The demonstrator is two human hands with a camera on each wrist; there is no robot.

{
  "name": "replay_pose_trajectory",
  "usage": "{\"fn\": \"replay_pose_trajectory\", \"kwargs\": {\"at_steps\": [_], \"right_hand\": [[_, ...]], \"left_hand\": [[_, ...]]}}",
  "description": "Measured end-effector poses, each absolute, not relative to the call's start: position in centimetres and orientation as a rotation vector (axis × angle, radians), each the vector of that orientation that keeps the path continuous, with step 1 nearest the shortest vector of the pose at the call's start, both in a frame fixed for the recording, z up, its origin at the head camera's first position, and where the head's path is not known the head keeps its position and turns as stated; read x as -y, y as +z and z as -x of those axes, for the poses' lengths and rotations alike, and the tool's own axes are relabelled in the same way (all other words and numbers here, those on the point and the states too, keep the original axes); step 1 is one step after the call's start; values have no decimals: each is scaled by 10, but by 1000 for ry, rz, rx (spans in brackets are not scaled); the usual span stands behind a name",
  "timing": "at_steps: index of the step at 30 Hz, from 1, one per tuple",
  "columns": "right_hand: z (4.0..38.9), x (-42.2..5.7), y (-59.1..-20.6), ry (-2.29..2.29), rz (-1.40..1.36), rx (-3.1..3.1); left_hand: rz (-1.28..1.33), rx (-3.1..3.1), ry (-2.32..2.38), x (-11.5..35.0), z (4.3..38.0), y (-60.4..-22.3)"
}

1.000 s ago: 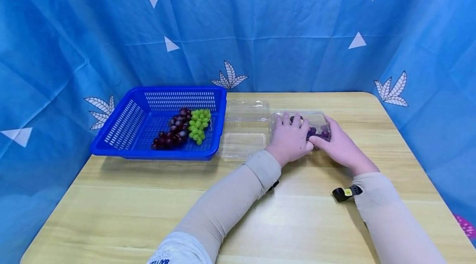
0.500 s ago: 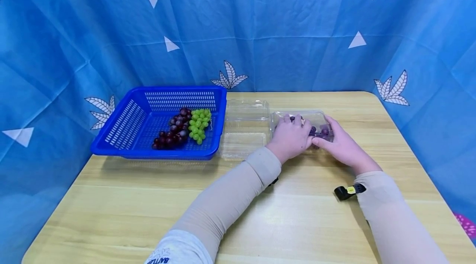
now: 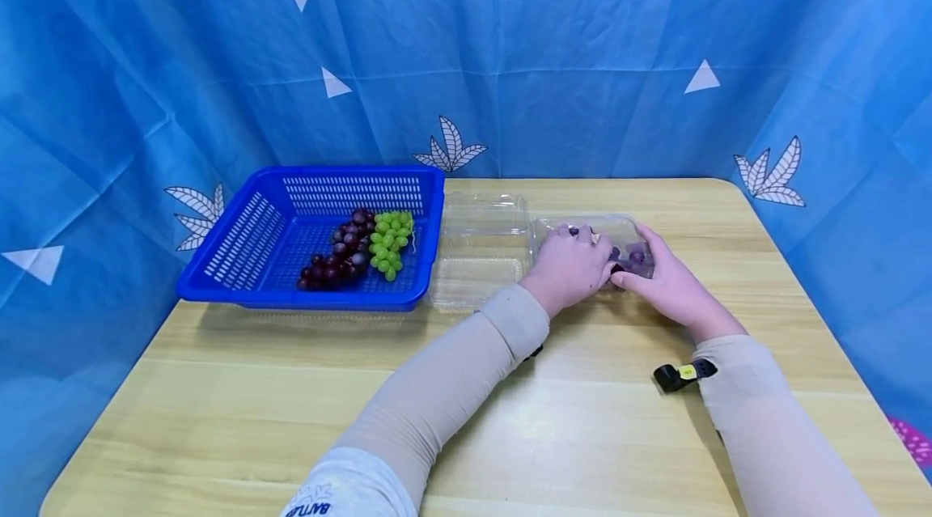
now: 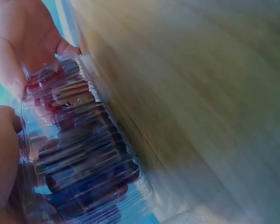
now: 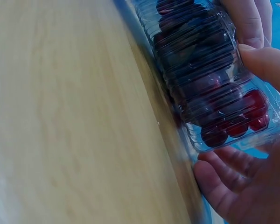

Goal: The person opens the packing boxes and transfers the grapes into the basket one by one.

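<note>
A clear plastic clamshell box (image 3: 617,227) of dark grapes (image 3: 637,256) sits at the back right of the table. With curled fingers, my left hand (image 3: 573,268) grips its top and front edge, the thumb (image 4: 1,151) at the rim in the left wrist view. My right hand (image 3: 673,282) holds the box's right end, its thumb (image 5: 266,63) along the front edge and its fingers (image 5: 214,182) beside the end wall. Grapes press against the ribbed front wall (image 4: 84,140). Whether the lid is fully fastened cannot be made out.
Left of the box stands an opened clear clamshell (image 3: 476,282). Beyond it is a blue plastic basket (image 3: 240,258) with dark red grapes (image 3: 338,262) and a green bunch (image 3: 389,246). A patterned blue curtain (image 3: 568,56) hangs behind the wooden table (image 3: 291,396).
The left hand's fingers have drawn in from spread to curled over the box. The right hand has shifted slightly right, still on the box's end. Basket and opened clamshell stay put.
</note>
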State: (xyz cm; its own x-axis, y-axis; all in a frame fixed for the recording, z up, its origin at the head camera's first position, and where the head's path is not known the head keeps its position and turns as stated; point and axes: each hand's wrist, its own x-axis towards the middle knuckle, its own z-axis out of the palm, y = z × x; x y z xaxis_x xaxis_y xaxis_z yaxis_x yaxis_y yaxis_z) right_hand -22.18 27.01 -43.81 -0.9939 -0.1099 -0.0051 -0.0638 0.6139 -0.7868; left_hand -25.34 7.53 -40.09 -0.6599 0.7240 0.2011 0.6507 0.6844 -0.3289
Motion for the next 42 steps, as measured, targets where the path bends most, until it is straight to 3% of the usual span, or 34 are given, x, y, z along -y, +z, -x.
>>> {"fn": "replay_pose_trajectory", "kwargs": {"at_steps": [9,16,27,35,42], "right_hand": [[220,-270,-430,-1509,165,-2654],[209,-260,-415,-1494,141,-2642],[222,-276,-442,-1465,177,-2639],[221,-275,-441,-1468,143,-2622],[220,-274,-438,-1500,181,-2602]], "left_hand": [[1028,2642,18,-71,269,-391],[1127,2768,16,-71,266,-373],[922,2480,4,-55,279,-339],[925,2372,-58,-52,273,-333],[1070,2619,-15,-69,261,-354]]}}
